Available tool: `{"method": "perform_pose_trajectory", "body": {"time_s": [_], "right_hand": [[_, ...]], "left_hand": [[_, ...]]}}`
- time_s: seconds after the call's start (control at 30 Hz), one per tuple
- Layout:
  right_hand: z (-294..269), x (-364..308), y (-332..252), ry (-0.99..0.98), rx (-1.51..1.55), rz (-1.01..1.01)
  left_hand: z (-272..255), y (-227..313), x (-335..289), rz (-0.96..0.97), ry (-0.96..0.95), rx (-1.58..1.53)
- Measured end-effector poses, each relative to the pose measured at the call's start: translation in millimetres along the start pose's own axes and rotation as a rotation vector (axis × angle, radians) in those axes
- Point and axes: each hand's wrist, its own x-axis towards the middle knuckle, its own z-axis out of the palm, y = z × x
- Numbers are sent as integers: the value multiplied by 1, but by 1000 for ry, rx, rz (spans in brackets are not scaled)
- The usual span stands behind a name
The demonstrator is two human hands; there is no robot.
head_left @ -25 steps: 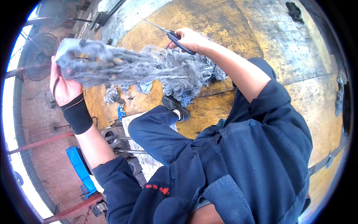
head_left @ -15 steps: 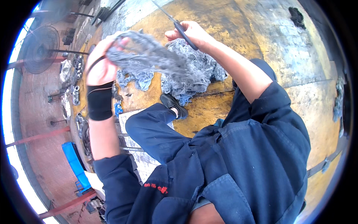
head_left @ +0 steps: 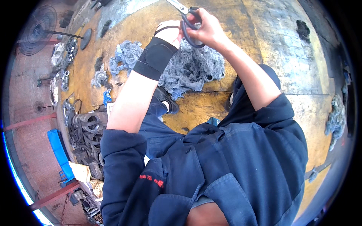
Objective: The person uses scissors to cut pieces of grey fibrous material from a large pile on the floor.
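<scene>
My right hand (head_left: pixel 207 28) is closed round the black-handled scissors (head_left: pixel 186 19), with fingers at the handle loops and the metal blades pointing up and left. Close beside the scissors is my left hand (head_left: pixel 169 32), a dark strap across its back and a black wrap (head_left: pixel 155 58) round the wrist. Its fingers are mostly hidden, so what they hold cannot be made out. Below both hands a large heap of grey, frayed fibre (head_left: pixel 198 67) lies on the floor. To its left sits a smaller grey-blue heap (head_left: pixel 126 56), partly behind my left wrist.
The floor (head_left: pixel 249 41) is worn yellow and grey. Metal rings and dark straps (head_left: pixel 90 128) are piled on the left. A fan (head_left: pixel 37 30) stands at the upper left, a blue object (head_left: pixel 60 154) lower down. More grey fibre (head_left: pixel 335 120) lies far right.
My left hand has swung right and up to the scissors; the grey fibre bundle it held no longer shows. The scissors have turned, so their handle loops now show. The fibre heap is more fully visible.
</scene>
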Motion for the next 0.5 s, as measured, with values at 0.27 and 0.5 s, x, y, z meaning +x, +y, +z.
{"method": "perform_pose_trajectory", "body": {"time_s": [0.27,0.5], "right_hand": [[-44,19,12,42,483,310],[-97,16,10,-20,796,332]], "left_hand": [[2,-14,3,168,9,236],[-12,-94,17,224,-132,523]]}}
